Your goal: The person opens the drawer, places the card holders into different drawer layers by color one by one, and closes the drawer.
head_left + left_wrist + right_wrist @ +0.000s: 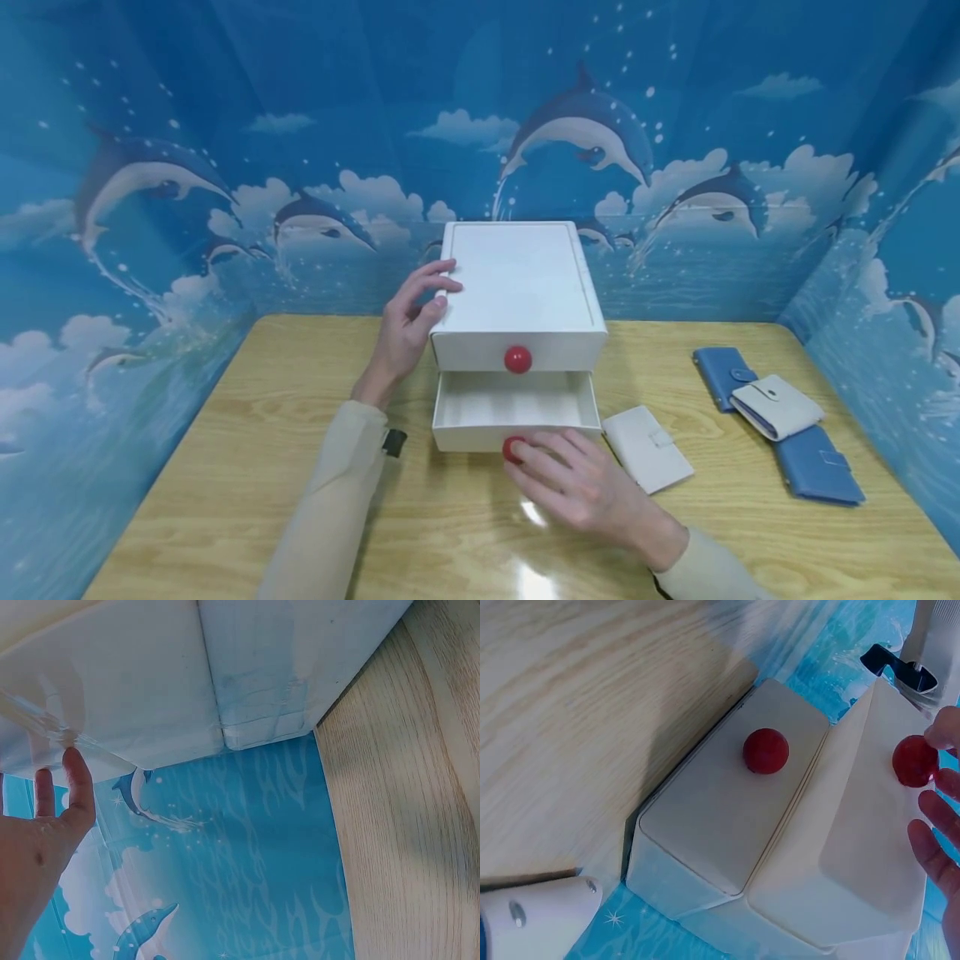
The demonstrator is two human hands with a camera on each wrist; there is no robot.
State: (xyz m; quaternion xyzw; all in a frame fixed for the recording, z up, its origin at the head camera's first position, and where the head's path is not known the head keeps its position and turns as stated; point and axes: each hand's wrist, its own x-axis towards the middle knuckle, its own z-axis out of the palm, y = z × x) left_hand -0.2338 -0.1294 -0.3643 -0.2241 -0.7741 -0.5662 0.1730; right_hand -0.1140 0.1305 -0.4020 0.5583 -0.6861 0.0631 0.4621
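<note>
A white two-drawer box (517, 275) stands on the table, its upper drawer (472, 352) closed and its lower drawer (465, 439) pulled partway out, with a bare inside. My left hand (405, 321) rests on the box's left side and top edge, fingers fairly straight; the left wrist view also shows its fingertips (75, 761) at the box wall. At the front, my right hand (581, 483) pinches the lower drawer's red round knob (512, 450) between its fingertips. The right wrist view shows that knob (915, 761) at the fingers, and the upper drawer's red knob (766, 751).
A white snap-strap notebook (648, 450) lies right of the open drawer, close to my right hand. Farther right, another white one (780, 407) overlaps two blue ones, one behind (720, 375) and one in front (819, 467). A dolphin-print curtain (375, 150) surrounds the table (247, 483).
</note>
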